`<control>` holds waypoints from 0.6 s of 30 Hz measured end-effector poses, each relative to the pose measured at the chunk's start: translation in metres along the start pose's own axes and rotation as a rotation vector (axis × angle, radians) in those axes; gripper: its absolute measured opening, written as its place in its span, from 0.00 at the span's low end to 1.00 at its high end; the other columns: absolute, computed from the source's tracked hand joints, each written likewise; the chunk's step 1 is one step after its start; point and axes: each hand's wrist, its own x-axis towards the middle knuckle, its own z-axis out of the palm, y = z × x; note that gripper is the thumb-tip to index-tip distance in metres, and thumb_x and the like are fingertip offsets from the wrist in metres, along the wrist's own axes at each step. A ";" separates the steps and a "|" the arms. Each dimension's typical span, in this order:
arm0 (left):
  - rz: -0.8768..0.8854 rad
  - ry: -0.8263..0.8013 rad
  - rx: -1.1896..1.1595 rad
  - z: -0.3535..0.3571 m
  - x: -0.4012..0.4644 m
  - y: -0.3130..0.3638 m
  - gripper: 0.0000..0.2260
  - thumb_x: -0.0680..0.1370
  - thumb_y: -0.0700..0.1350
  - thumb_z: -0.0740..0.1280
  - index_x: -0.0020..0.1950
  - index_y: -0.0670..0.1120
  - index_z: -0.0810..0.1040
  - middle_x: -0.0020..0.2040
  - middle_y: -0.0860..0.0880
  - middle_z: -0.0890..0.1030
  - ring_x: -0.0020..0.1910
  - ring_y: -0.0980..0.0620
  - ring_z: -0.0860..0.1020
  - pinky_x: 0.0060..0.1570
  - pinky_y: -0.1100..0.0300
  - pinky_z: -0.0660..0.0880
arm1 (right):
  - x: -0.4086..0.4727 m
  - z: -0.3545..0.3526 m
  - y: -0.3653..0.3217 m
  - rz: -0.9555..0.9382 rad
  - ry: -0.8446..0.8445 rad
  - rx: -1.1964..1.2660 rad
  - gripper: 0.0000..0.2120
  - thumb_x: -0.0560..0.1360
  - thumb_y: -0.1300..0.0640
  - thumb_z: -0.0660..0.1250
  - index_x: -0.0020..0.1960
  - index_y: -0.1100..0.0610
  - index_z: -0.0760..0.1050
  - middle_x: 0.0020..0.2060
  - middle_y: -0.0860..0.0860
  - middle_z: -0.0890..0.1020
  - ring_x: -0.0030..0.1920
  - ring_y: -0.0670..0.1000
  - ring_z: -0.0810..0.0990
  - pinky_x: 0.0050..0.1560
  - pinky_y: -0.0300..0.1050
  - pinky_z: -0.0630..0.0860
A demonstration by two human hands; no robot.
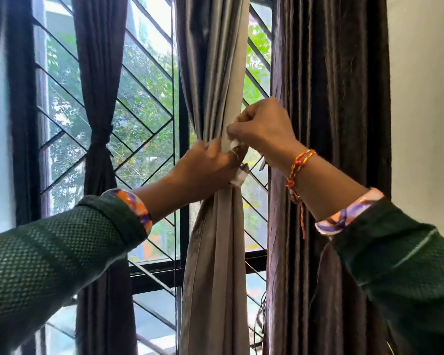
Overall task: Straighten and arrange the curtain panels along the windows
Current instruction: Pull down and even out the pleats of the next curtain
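A grey-beige curtain panel (pixel 213 73) hangs gathered in the middle of the window. My left hand (pixel 205 167) grips it at its waist, fingers curled round the bunched cloth. My right hand (pixel 262 126) is just above and to the right, pinching a small white tie or strip (pixel 235 144) at the panel's right edge. More of the white strip (pixel 239 177) shows below my left hand. A dark brown panel (pixel 100 103) at the left is tied at its middle. Another dark panel (pixel 328 98) hangs loose at the right.
Behind the curtains are the window's black diagonal grille (pixel 144 108) and dark frame (pixel 183 139), with green trees outside. A plain white wall (pixel 423 98) stands at the far right. Thin cables (pixel 259 316) hang low beside the right panel.
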 end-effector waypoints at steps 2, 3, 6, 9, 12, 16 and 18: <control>-0.084 -0.054 0.010 -0.004 -0.003 0.001 0.21 0.79 0.39 0.45 0.49 0.46 0.79 0.39 0.50 0.83 0.25 0.49 0.75 0.26 0.66 0.63 | -0.002 0.007 -0.003 -0.008 -0.040 0.042 0.04 0.59 0.58 0.69 0.28 0.58 0.77 0.27 0.54 0.79 0.35 0.58 0.81 0.38 0.51 0.79; -0.100 -0.067 0.036 -0.007 -0.004 0.000 0.24 0.78 0.36 0.45 0.44 0.46 0.81 0.37 0.50 0.82 0.24 0.49 0.75 0.26 0.67 0.63 | -0.005 0.010 -0.005 -0.024 -0.061 0.061 0.04 0.60 0.59 0.69 0.28 0.58 0.78 0.27 0.55 0.79 0.34 0.56 0.80 0.38 0.50 0.79; -0.164 -0.145 0.019 -0.009 -0.005 -0.004 0.15 0.69 0.37 0.53 0.32 0.45 0.79 0.28 0.48 0.78 0.22 0.49 0.75 0.24 0.67 0.66 | -0.016 0.012 -0.005 -0.080 -0.096 0.121 0.05 0.67 0.58 0.69 0.35 0.60 0.81 0.28 0.53 0.79 0.32 0.48 0.76 0.36 0.44 0.73; -0.202 -0.259 -0.117 -0.012 -0.008 -0.009 0.05 0.68 0.42 0.63 0.38 0.44 0.79 0.30 0.47 0.80 0.28 0.46 0.79 0.30 0.61 0.72 | -0.027 0.010 0.006 -0.013 -0.212 -0.006 0.10 0.71 0.50 0.67 0.47 0.55 0.79 0.37 0.51 0.78 0.42 0.51 0.78 0.44 0.45 0.76; -0.300 -0.302 -0.009 -0.012 -0.016 -0.009 0.08 0.66 0.45 0.59 0.36 0.48 0.78 0.32 0.50 0.80 0.44 0.44 0.81 0.49 0.55 0.65 | -0.039 0.013 0.021 0.212 -0.420 0.110 0.19 0.75 0.50 0.65 0.62 0.59 0.71 0.42 0.56 0.78 0.36 0.51 0.79 0.37 0.48 0.80; -0.389 -0.280 0.036 -0.018 -0.014 -0.004 0.13 0.70 0.40 0.52 0.41 0.47 0.76 0.37 0.47 0.82 0.52 0.44 0.78 0.60 0.49 0.59 | -0.037 0.014 0.031 0.324 -0.396 0.465 0.12 0.74 0.63 0.68 0.54 0.65 0.72 0.32 0.57 0.75 0.22 0.46 0.74 0.23 0.35 0.74; -0.415 -0.369 -0.125 -0.012 -0.012 -0.002 0.09 0.76 0.41 0.55 0.53 0.46 0.72 0.49 0.45 0.80 0.56 0.42 0.74 0.52 0.50 0.66 | -0.031 0.011 0.032 0.281 -0.391 0.482 0.06 0.72 0.66 0.69 0.48 0.65 0.75 0.30 0.57 0.75 0.25 0.47 0.73 0.24 0.34 0.73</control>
